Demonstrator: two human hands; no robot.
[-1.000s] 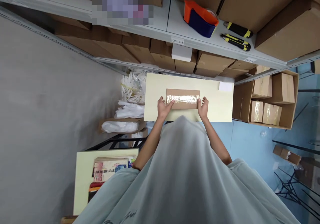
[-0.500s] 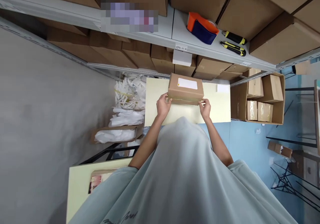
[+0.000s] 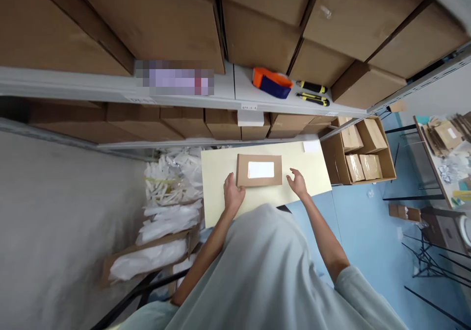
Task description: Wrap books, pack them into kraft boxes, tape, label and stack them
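Observation:
A brown cardboard box [image 3: 242,172] with a white label [image 3: 261,169] on its upper face lies on the pale yellow table [image 3: 217,207]. My left hand [image 3: 233,192] is at the box's near left corner, fingers apart; whether it touches the cardboard I cannot tell. On the other side, my right hand [image 3: 297,182] hovers a little away from the box's right edge, thumb and fingers spread, holding nothing.
Shelves with large cartons [image 3: 257,36] rise behind the table. On one shelf lie an orange and blue tape dispenser [image 3: 272,83] and several yellow-black cutters [image 3: 312,92]. White bags [image 3: 169,222] sit at left, an open carton of boxes [image 3: 334,158] at right.
The box was tilted up between both hands and now lies flat on the table. Both hands have loosened, the right one moving off to the side. My view has tipped upward.

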